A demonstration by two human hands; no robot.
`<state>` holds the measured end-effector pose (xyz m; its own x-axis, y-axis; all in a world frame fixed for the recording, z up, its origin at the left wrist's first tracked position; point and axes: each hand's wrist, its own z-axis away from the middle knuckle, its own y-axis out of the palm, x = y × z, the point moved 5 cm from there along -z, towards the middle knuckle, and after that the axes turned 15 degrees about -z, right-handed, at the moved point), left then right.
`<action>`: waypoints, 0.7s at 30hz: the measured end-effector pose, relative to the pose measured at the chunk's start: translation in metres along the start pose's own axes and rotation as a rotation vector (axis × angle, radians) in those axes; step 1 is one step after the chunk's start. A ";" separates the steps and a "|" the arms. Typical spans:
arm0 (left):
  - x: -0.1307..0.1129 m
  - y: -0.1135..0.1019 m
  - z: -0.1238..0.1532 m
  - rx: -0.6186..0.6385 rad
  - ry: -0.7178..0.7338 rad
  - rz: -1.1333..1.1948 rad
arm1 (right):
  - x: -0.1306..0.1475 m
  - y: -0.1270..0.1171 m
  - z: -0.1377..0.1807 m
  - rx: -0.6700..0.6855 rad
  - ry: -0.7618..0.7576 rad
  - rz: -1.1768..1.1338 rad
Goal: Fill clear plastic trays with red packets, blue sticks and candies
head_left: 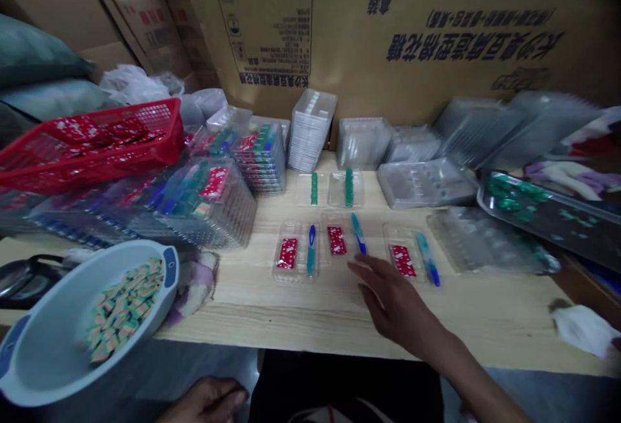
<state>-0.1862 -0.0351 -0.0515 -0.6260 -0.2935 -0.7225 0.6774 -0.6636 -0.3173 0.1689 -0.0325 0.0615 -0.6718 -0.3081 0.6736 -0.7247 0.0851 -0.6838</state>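
Open, empty right hand hovers beside a toothbrush and clear tray on the worktop; left hand curls at six o'clock, grip unclear (a careless sweep could skew the light tray).

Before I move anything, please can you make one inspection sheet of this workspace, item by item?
Surface: pale wood-grain table, much of it covered.
Job's things: clear plastic blister trays in a row, with red printed packets and blue-and-teal plastic sticks; two farther trays hold green strips.
Clutter: red plastic mesh basket; pale blue bowl of small multicoloured pieces; stacked clear trays.
Grippers: none; right hand open, close to the blue-and-teal plastic sticks; left hand below the table edge, loosely curled, nothing visible in it.
Cables: nothing clearly seen.
Surroundings: cardboard cartons with blue printing; white cloth.
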 end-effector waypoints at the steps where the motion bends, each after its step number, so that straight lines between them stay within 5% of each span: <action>1: -0.021 0.003 0.005 -0.028 0.087 -0.145 | -0.009 -0.001 -0.007 -0.015 -0.008 0.123; 5: -0.130 0.009 -0.010 -0.452 0.588 -0.700 | -0.037 0.019 -0.040 0.087 0.074 0.406; 8: -0.177 0.019 -0.060 -0.649 0.714 -1.019 | -0.046 0.036 -0.049 0.118 0.144 0.465; 13: -0.173 0.036 -0.114 -0.647 0.675 -1.245 | -0.041 0.051 -0.023 0.082 0.135 0.447; 18: -0.158 0.047 -0.090 -0.626 0.758 -1.217 | -0.031 0.057 0.007 0.065 0.161 0.420; 21: -0.170 0.036 -0.082 -0.589 0.812 -1.102 | -0.027 0.048 0.005 0.071 0.121 0.387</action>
<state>-0.0237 0.0472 0.0097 -0.6682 0.7432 -0.0340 0.1978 0.1333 -0.9711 0.1527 -0.0252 0.0088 -0.9089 -0.1526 0.3881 -0.4055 0.1061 -0.9079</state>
